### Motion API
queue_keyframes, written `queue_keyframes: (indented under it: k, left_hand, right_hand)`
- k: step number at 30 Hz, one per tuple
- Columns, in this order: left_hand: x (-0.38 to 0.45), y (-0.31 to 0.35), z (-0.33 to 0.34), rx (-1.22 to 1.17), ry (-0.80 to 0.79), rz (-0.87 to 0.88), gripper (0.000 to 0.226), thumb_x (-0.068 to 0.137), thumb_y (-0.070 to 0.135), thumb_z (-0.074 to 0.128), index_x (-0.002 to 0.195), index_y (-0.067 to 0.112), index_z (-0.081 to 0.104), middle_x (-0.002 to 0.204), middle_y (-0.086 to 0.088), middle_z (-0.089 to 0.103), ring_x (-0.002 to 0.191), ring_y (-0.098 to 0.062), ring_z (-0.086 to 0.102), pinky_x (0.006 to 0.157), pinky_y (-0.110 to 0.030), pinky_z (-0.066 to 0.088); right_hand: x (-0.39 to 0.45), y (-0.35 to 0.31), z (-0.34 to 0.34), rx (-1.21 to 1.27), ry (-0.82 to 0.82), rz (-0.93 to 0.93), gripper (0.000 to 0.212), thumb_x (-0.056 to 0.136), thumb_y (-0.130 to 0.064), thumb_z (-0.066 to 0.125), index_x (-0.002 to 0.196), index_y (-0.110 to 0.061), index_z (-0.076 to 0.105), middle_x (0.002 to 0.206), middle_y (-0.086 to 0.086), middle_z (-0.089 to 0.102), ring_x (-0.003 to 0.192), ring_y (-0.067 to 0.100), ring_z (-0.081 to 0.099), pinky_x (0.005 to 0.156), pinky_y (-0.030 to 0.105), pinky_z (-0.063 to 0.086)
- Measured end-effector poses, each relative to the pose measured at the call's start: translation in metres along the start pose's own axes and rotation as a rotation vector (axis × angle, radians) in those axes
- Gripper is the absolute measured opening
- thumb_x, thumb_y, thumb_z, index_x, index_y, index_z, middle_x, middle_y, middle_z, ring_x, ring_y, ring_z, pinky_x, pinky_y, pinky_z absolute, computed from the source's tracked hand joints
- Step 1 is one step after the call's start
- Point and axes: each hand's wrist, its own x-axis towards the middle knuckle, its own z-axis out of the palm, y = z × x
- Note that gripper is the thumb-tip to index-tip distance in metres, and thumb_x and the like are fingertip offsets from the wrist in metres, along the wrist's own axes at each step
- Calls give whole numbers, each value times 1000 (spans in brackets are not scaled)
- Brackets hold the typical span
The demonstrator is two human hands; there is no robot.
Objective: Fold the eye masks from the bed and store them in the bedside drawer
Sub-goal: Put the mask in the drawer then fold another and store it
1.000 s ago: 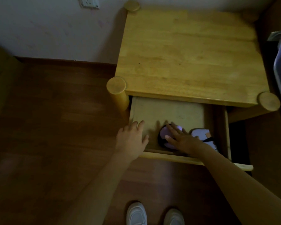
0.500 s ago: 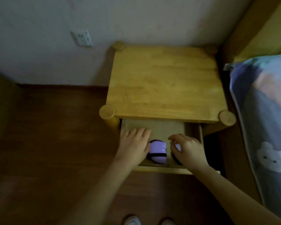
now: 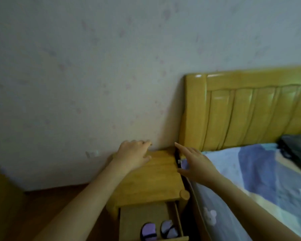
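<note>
At six o'clock of the view, the bedside drawer [image 3: 146, 218] stands pulled out with two folded eye masks [image 3: 148, 230] lying side by side at its front. Both hands are raised and hold nothing: the left hand [image 3: 134, 156] hangs with relaxed fingers above the nightstand top [image 3: 156, 181], and the right hand [image 3: 195, 162] reaches flat-fingered toward the bed [image 3: 254, 171] at three o'clock. Any further mask should probably be folded flat and tucked beside the stored pair, then the drawer pushed squarely. No readable writing or brand shows.
</note>
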Motion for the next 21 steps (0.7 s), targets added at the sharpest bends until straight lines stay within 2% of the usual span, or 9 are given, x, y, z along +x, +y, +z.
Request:
queue_keyframes:
  k: [6,11,16,19,21]
  left_hand:
    - [6,20,-112,-10,102,126,49,93,45,44,138,28,38,132,2,56,113,-24,57,88,-38,48]
    - [8,45,-182,12,184,321,53,92,47,45,142,31,34,139,3,52,120,-21,53,93,-37,42]
    - [-5,85,-229,-1,344,583,55,93,49,46,144,36,30,141,7,50,117,-16,55,90,-33,45]
    - [-30,121,-245,-45,393,778,56,92,51,47,144,38,30,143,10,47,122,-14,52,90,-31,46]
    - [-56,151,-254,-72,406,899,58,92,51,48,145,36,30,143,10,48,123,-15,52,91,-31,46]
  right_hand:
    - [-50,-18,-116,-112,167,67,89,81,-40,65,148,-37,7,152,-8,31,139,15,29,106,36,38]
    - [-104,-43,-181,-203,321,237,83,84,-42,63,147,-39,9,151,-7,34,136,15,35,101,34,42]
    - [-188,-86,-212,-267,497,472,76,86,-40,62,147,-37,17,145,-7,41,128,16,44,91,26,42]
    - [-254,-114,-214,-296,597,641,73,83,-38,63,145,-37,23,145,-5,42,121,18,51,90,31,46]
    - [-305,-137,-213,-334,616,760,74,83,-39,64,145,-37,23,146,-4,42,125,19,48,92,34,46]
